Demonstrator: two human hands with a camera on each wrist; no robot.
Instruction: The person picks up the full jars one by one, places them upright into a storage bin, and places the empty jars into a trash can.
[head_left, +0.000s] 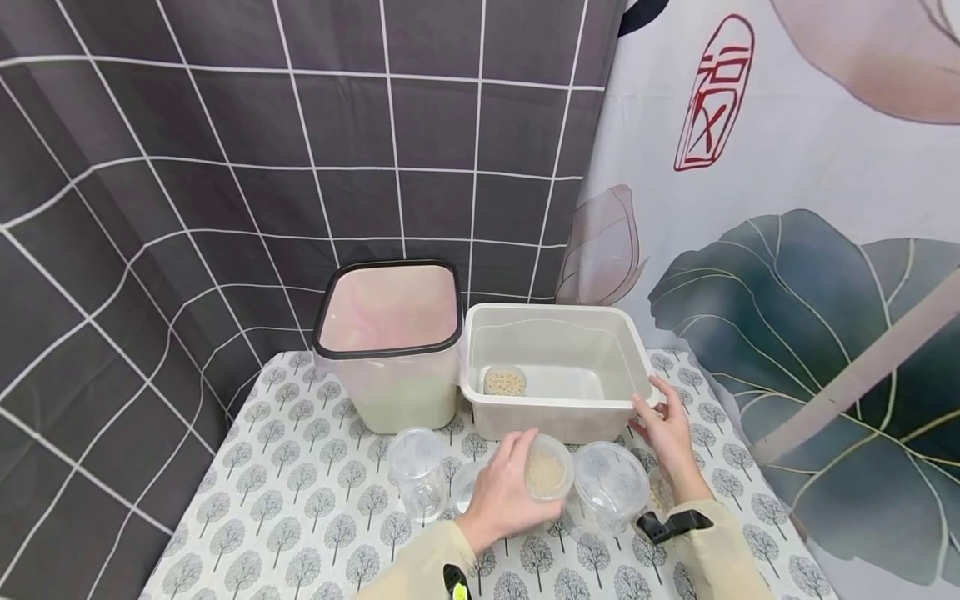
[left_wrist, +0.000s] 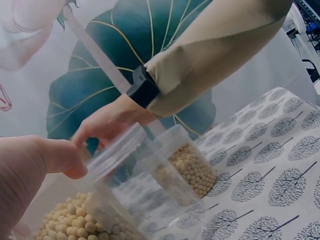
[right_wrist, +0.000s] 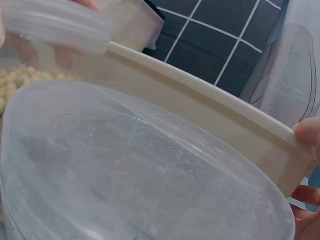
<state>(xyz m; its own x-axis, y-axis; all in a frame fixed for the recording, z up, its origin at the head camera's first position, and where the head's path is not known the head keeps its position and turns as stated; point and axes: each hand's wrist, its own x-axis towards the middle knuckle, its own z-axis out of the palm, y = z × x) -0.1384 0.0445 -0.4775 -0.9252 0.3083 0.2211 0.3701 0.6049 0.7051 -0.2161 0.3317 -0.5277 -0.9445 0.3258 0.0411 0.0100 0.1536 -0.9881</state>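
Note:
My left hand point(head_left: 506, 487) grips a clear lidded jar point(head_left: 548, 468) of pale round beans in front of the white plastic bin point(head_left: 555, 405). In the left wrist view, the beans point(left_wrist: 75, 220) fill the lower part of that jar, the thumb up by its lid. At the bin's right front corner, my right hand point(head_left: 667, 429) pinches the rim, thumb above and fingers below, as the right wrist view also shows. Inside the bin, at its left front, stands another jar of beans point(head_left: 505, 381). A third bean jar point(left_wrist: 192, 170) sits on the table by my right wrist, partly hidden.
An empty clear jar point(head_left: 611, 487) with a lid stands between my hands. Left of my left hand are another clear jar point(head_left: 417, 475) and a partly hidden clear container point(head_left: 465, 485). A pink and green bin point(head_left: 397, 392) with a black rim adjoins the white bin. The tablecloth point(head_left: 300, 517) has a tree print.

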